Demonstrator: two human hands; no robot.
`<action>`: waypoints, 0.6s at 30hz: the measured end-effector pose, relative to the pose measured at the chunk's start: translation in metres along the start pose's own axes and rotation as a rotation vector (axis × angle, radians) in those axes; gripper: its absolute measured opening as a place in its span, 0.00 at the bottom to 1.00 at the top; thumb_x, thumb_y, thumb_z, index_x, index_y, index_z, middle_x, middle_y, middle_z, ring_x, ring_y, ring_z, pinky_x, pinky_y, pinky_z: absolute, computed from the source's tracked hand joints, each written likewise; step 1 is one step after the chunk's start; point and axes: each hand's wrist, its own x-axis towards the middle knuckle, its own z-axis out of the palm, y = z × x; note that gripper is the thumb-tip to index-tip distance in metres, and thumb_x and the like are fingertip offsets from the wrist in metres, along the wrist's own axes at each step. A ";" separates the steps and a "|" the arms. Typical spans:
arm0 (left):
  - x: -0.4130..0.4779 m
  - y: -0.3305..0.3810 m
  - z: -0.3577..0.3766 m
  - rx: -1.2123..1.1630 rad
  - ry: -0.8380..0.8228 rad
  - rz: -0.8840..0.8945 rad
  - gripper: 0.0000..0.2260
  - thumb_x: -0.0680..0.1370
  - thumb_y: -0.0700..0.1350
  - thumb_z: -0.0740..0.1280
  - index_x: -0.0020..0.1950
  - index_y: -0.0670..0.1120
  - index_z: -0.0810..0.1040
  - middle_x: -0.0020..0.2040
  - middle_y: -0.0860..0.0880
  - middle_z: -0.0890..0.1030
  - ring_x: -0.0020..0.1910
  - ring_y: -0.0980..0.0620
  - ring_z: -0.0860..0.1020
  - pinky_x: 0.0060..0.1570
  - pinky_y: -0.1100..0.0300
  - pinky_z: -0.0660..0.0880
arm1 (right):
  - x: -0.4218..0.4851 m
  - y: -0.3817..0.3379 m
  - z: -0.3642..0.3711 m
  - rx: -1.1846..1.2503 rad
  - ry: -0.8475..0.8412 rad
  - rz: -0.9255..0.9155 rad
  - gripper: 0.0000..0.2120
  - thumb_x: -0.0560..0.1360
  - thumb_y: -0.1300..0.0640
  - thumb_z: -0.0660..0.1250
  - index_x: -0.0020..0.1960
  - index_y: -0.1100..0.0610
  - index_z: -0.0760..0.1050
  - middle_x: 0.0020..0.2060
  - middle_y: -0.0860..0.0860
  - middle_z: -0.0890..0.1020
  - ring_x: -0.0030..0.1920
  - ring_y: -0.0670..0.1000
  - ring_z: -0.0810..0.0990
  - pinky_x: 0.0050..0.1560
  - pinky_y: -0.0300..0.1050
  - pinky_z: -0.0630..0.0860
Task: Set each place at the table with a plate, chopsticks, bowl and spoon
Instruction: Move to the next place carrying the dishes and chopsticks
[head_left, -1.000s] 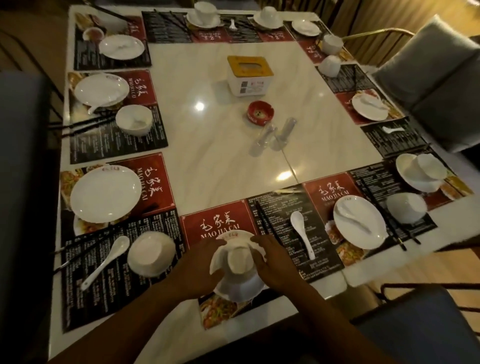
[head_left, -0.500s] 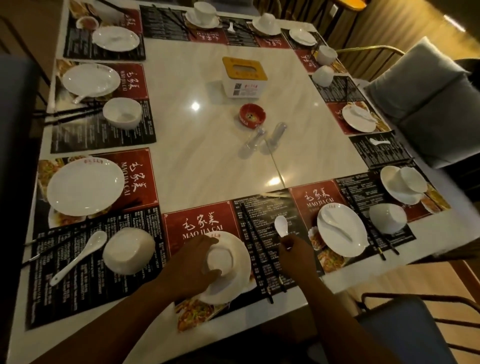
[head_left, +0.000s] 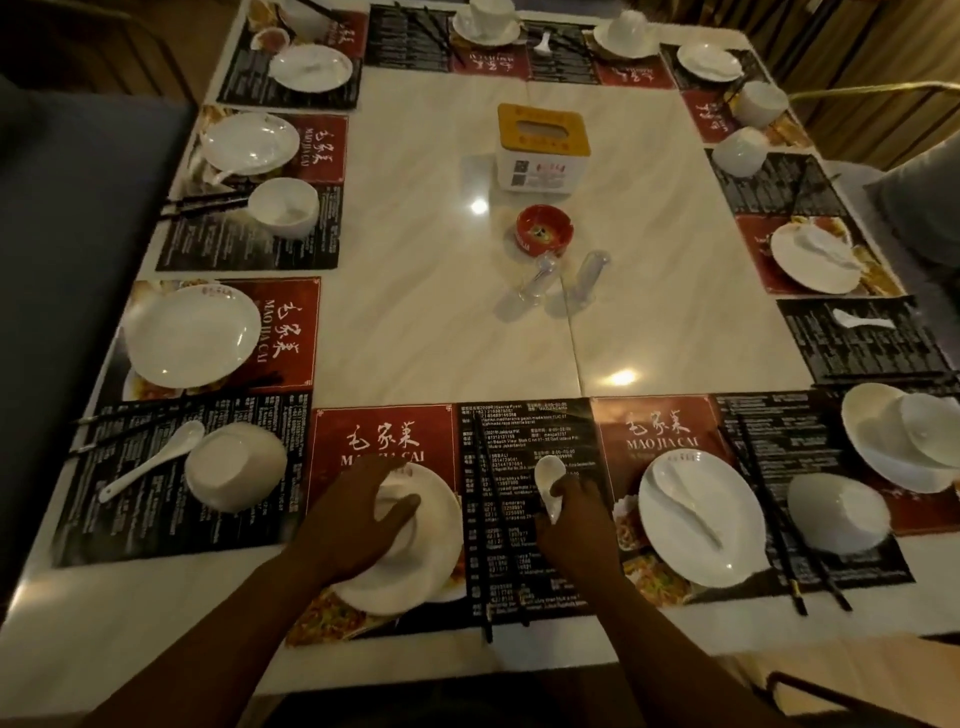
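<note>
- Your right hand (head_left: 571, 525) has its fingers curled in, pinching the handle of a white ceramic spoon (head_left: 549, 480). The scoop end pokes out past your knuckles, pointing away from you.
- The spoon sits over the black menu half of the placemat (head_left: 384, 436), just right of the black chopsticks (head_left: 485, 519). Can't tell if it's actually touching the mat.
- Your left hand (head_left: 358, 519) is draped over the upturned bowl (head_left: 392, 491), fingers curved round its far side and thumb laid across the base.
- That bowl sits upside down on the white plate (head_left: 441, 525), which lies on the red half of the mat, right at your edge of the marble table (head_left: 441, 312).
- The chopsticks lie side by side between plate and spoon, running from the table edge toward the middle.
- The setting on your right has a second plate (head_left: 727, 540) with a second spoon (head_left: 685, 506) lying on it, then dark chopsticks and another upside-down bowl beyond.
- On your left there's a flipped bowl (head_left: 234, 465) beside a loose spoon (head_left: 150, 467), with a big plate (head_left: 192, 335) further up.
- Mid-table there's a yellow-topped tissue box (head_left: 540, 145) and a red ashtray (head_left: 543, 228), plus two clear little containers just near it.
</note>
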 end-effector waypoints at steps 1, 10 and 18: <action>-0.003 0.000 0.000 -0.011 0.018 -0.011 0.23 0.78 0.58 0.67 0.71 0.53 0.71 0.65 0.54 0.74 0.62 0.55 0.72 0.63 0.55 0.71 | 0.000 0.002 0.001 0.003 -0.015 -0.012 0.18 0.72 0.53 0.73 0.59 0.54 0.73 0.56 0.50 0.74 0.53 0.51 0.77 0.50 0.42 0.75; -0.029 -0.005 0.002 -0.079 0.108 -0.072 0.23 0.77 0.59 0.64 0.70 0.54 0.71 0.63 0.58 0.74 0.60 0.58 0.73 0.58 0.59 0.70 | -0.021 0.021 0.007 0.010 -0.079 -0.100 0.15 0.73 0.53 0.73 0.57 0.54 0.74 0.54 0.51 0.77 0.50 0.48 0.77 0.40 0.29 0.66; -0.036 -0.010 -0.003 -0.093 0.012 -0.077 0.27 0.77 0.41 0.69 0.74 0.54 0.66 0.67 0.57 0.71 0.66 0.58 0.69 0.67 0.57 0.67 | -0.038 -0.016 0.001 -0.041 0.112 -0.322 0.20 0.70 0.43 0.72 0.57 0.51 0.73 0.55 0.49 0.73 0.55 0.48 0.73 0.51 0.41 0.75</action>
